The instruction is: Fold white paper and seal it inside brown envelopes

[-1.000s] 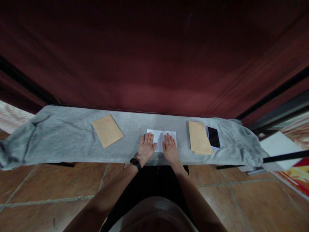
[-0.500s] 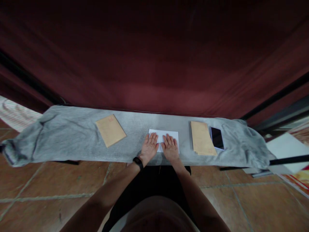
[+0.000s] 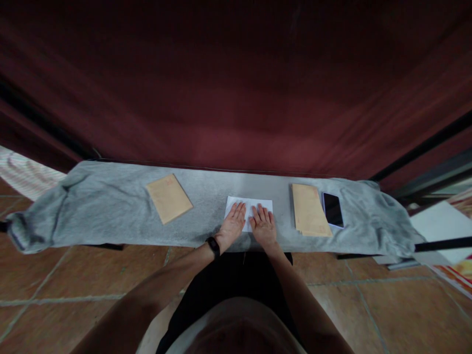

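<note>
Since the previous frame, my left hand (image 3: 232,226) has shifted inward and my right hand (image 3: 264,228) slightly outward. Both lie flat, palms down, fingers extended, gripping nothing. Beneath them, on the grey cloth (image 3: 206,196), lies a white paper sheet (image 3: 248,212): rectangular, its far edge exposed. Expect it to be light, flexible, easily creased and prone to sliding. Take hold at the far corners; avoid pinching mid-panel.

Wears a black wristband (image 3: 213,247) on the left wrist, fitted with a dark, elongated face. Clad below in plain black legwear (image 3: 228,279). Bare along both forearms (image 3: 177,279).
</note>
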### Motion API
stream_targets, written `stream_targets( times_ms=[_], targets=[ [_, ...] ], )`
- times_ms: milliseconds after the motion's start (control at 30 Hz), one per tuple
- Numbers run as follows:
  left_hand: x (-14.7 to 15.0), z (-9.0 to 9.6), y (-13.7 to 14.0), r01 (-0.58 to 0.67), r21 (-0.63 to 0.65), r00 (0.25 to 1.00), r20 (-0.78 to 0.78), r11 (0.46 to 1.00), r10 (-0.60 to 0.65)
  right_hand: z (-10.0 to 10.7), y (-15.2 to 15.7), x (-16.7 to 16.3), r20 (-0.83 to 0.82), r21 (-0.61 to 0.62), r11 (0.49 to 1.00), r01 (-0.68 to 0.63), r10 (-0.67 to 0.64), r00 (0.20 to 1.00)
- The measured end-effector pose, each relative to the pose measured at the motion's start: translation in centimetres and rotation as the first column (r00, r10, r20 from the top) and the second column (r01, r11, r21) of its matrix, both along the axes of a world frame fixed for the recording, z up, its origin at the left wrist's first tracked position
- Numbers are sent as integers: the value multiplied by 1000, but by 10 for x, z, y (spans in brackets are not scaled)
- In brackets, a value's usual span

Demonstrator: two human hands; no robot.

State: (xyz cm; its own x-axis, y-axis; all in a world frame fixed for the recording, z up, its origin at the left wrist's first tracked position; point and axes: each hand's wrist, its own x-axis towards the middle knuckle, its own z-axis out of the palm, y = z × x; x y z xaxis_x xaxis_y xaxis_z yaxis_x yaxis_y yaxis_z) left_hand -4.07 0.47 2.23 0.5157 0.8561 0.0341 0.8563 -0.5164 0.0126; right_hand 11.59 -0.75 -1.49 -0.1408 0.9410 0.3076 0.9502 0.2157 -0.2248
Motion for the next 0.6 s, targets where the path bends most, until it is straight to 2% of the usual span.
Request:
stream_targets(
  times_ms=[233, 400, 600],
  targets=[
    [-9, -3, 3, 13, 17, 1000, 19, 1000, -14, 0, -7, 15, 2, 2, 999, 51, -51, 999],
    [-19, -8, 6, -71, 5, 993, 98, 997, 70, -2, -13, 25, 53, 31, 998, 57, -59, 997],
    [17, -13, 9, -38, -67, 985, 164, 997, 49, -4, -15, 27, 84, 45, 997, 64, -67, 994]
  ],
)
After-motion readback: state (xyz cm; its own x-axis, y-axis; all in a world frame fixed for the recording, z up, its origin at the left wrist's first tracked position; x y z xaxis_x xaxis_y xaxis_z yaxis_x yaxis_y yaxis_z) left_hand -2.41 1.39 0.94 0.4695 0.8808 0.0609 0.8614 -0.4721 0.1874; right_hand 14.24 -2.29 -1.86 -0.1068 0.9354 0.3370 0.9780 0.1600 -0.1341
